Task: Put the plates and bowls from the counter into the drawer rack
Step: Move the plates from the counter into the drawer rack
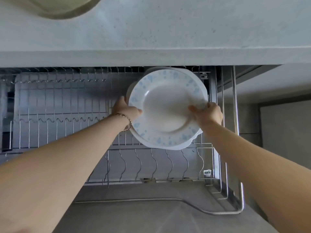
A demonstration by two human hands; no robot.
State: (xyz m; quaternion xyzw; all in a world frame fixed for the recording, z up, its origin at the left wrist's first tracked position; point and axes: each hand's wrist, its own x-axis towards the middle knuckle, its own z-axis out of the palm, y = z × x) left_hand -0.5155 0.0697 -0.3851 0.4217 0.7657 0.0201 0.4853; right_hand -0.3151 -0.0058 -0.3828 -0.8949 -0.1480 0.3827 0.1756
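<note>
Two bare arms reach away from the camera, the left forearm [58, 157] from the lower left of the frame and the right forearm [252, 157] from the lower right.

A pale grey worktop [168, 31] fills the whole top of the frame. Below it, a wire drawer rack [67, 101] is pulled open across the middle of the frame. It has rows of thin upright prongs, and no dishes can be seen in it.

A stack of plates [166, 106] is held above the right part of the rack, right of centre in the frame. The top plate is white with a blue speckled rim. At least one more white plate shows beneath it.

At the upper left, what looks like the rim of a pale bowl [67, 7] sits on the worktop, cut off by the frame edge.

The left hand [127, 111] grips the stack's left edge. The right hand [212, 113] grips its right edge, with a thumb [192, 109] lying on the top plate. The fingers of both hands curl under the stack, out of sight. A thin bracelet [126, 117] circles the left wrist.

The plates face the camera, roughly flat, with a row of prongs just below them in the frame. To slot in, each plate would probably have to be turned onto its edge. The hands are equally close, one on each side.
</note>
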